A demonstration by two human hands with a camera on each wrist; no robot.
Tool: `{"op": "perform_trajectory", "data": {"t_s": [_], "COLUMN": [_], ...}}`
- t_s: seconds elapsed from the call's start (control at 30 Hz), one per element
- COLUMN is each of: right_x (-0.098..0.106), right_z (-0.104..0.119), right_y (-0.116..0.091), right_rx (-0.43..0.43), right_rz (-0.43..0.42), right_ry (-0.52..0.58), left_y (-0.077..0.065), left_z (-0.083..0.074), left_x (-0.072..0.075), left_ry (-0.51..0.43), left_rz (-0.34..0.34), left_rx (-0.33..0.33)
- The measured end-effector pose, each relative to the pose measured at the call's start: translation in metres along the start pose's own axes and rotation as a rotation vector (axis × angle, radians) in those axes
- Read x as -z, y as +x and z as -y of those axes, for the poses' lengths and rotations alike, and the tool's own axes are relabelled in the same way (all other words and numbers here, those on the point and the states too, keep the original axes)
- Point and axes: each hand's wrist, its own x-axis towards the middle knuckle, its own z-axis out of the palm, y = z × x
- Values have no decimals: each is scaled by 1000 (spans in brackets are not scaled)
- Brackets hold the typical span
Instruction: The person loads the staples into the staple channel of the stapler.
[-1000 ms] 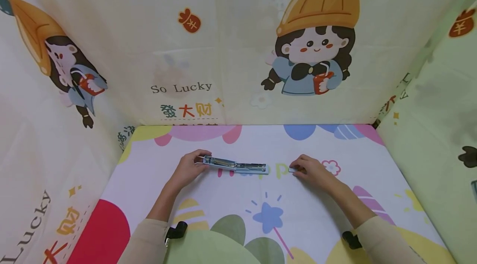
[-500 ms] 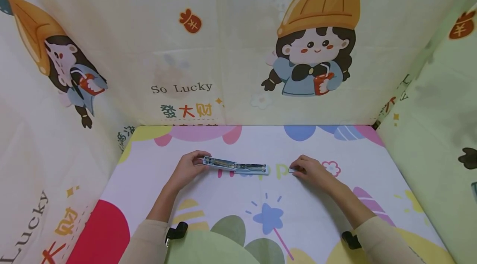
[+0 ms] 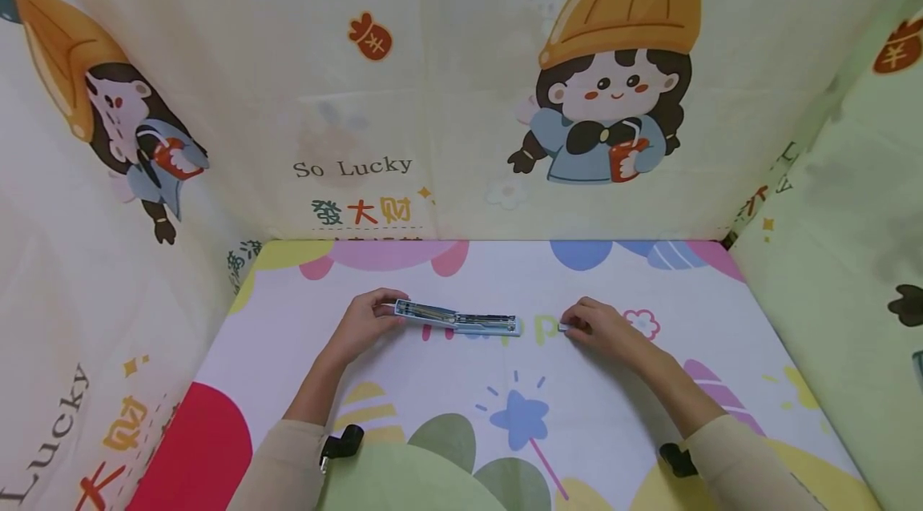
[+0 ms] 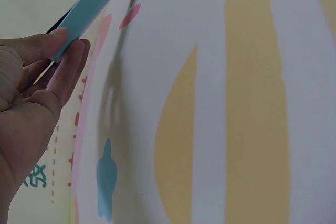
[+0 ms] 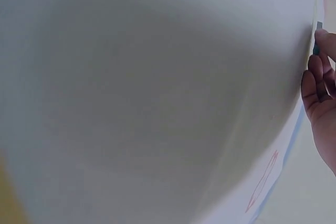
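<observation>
A slim light-blue hinged case [image 3: 487,325] lies spread open in the middle of the head view. Dark and metallic parts run along the inside of both halves. My left hand [image 3: 366,324] pinches its left end, which tilts up from the hinge, while the other half lies low over the table. In the left wrist view, the thumb presses the case's smooth light-blue side [image 4: 92,11] against the fingers. To the right, apart from the case, my right hand [image 3: 597,325] pinches a small bluish-grey piece [image 3: 562,327] between thumb and fingertips. The fingers hide most of that piece.
A white table cover [image 3: 461,383] with colourful printed shapes spreads under both hands. Printed cloth walls [image 3: 461,110] enclose its back and both sides. Black wrist mounts [image 3: 343,441] sit at the sleeve cuffs.
</observation>
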Motion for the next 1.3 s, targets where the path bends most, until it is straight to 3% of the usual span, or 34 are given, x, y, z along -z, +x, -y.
{"op": "perform_trajectory", "data": {"t_s": [0.17, 0.43, 0.7, 0.93, 1.3], "right_x": [1, 0, 3, 0, -15], "right_z": [5, 17, 37, 48, 69], "right_y": [6, 26, 42, 56, 80], "right_rx": [10, 112, 46, 80, 29], "right_rz": [6, -40, 37, 53, 165], "right_ry": [10, 6, 37, 54, 109], "left_y": [-1, -1, 2, 4, 2], "left_z": [-2, -3, -2, 0, -3], "left_x": [0, 1, 2, 1, 1], "left_ry": [-10, 1, 0, 5, 8], "left_rz": [2, -9, -1, -2, 5], "left_rx": [12, 35, 36, 48, 53]}}
